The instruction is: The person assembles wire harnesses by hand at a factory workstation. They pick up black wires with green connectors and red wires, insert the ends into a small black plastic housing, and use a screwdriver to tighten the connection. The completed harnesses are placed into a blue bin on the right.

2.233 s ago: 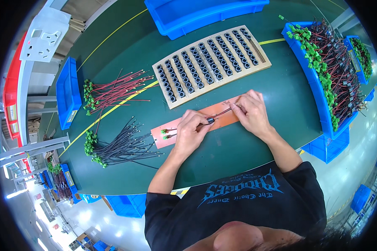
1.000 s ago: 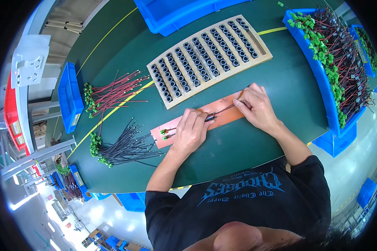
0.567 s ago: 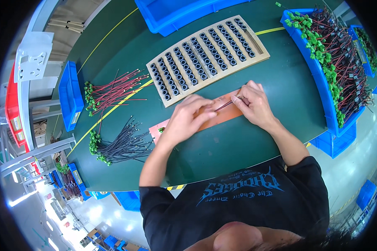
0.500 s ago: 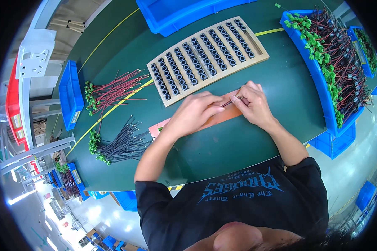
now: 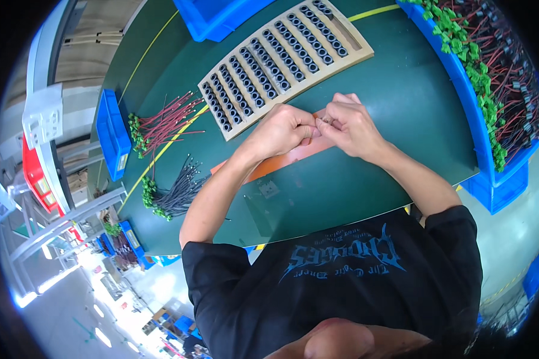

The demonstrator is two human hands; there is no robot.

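Orange strip (image 5: 290, 159) beneath curled, close-together hands (image 5: 281, 130)

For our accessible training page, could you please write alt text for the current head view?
A person's left hand and right hand are close together over an orange strip on a green table; anything pinched is unclear. Beyond sits a wooden tray of black rings; red wires and black wires lie left, a blue bin right.

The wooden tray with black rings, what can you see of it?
The tray looks like pale wood: a long rectangle with rows of black rings and a ring-free channel at its right end. It lies flat on the green table, slanted. In view, the left hand overlaps its near edge; touching is unclear.
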